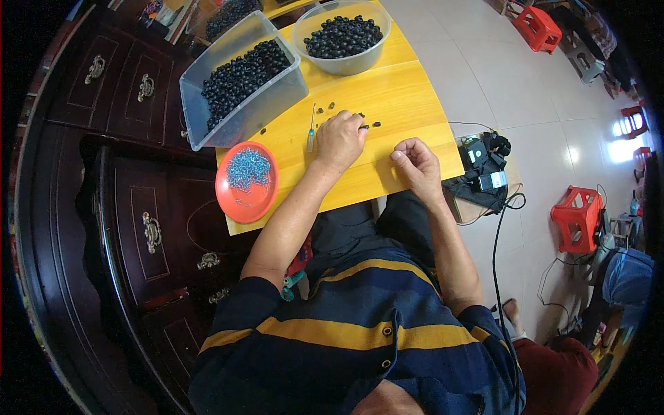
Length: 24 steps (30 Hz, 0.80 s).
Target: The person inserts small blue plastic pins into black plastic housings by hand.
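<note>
My left hand (339, 143) rests low over the yellow table, fingers bent and pressed together at a small black part (364, 127). Further small black parts lie just past its fingers, one (377, 124) to the right and others to the left. Beside that hand is a screwdriver (310, 135) with a clear blue handle, its shaft pointing away from me. My right hand (418, 166) hovers near the table's right edge, fingers curled in and thumb against them; what they hold, if anything, is hidden. An orange-red plate (223, 190) bears a heap of small silvery-blue screws (248, 170).
A rectangular clear bin (286, 93) and a round tub (349, 66), both filled with black parts, stand on the table's (408, 93) far side. Dark drawers (149, 187) stand left. Black devices with cables (484, 166) sit right; red stools (576, 218) and other people are beyond.
</note>
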Available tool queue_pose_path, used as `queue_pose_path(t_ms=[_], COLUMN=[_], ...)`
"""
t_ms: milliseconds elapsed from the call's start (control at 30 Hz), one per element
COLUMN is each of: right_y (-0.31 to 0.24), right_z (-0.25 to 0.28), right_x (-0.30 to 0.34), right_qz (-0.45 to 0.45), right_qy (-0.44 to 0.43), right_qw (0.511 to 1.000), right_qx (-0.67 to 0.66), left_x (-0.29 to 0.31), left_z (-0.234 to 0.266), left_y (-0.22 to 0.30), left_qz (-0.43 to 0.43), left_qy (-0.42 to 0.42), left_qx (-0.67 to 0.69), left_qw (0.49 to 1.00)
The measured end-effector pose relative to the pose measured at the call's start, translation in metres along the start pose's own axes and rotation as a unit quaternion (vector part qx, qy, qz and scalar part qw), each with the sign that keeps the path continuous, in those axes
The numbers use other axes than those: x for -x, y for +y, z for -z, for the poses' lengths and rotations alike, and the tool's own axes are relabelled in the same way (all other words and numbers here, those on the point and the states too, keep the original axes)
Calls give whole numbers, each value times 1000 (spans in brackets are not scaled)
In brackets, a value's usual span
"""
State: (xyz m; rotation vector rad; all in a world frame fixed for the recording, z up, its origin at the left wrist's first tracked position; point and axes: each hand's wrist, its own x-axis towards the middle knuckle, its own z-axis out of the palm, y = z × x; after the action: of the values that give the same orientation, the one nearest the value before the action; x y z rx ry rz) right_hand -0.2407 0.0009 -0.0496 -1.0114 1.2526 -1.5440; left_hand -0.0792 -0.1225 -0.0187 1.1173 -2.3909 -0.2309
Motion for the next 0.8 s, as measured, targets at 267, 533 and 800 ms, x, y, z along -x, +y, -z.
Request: queue_pose_path(t_ms=[267,533,800], right_y=[2,-2,-1], right_z=[1,0,1], right_x=[0,1,0], right_qz=[-2,3,-12], right_qy=[1,-5,-11], right_qw=[1000,1000,1000], right_qx=[3,1,-8], left_x=[5,13,18], left_z=[6,13,18], left_y=[16,18,8], left_qz=[-20,-28,-9], left_qy=[-43,-79,-63], left_qx=[26,65,31], left_qw=[999,994,997])
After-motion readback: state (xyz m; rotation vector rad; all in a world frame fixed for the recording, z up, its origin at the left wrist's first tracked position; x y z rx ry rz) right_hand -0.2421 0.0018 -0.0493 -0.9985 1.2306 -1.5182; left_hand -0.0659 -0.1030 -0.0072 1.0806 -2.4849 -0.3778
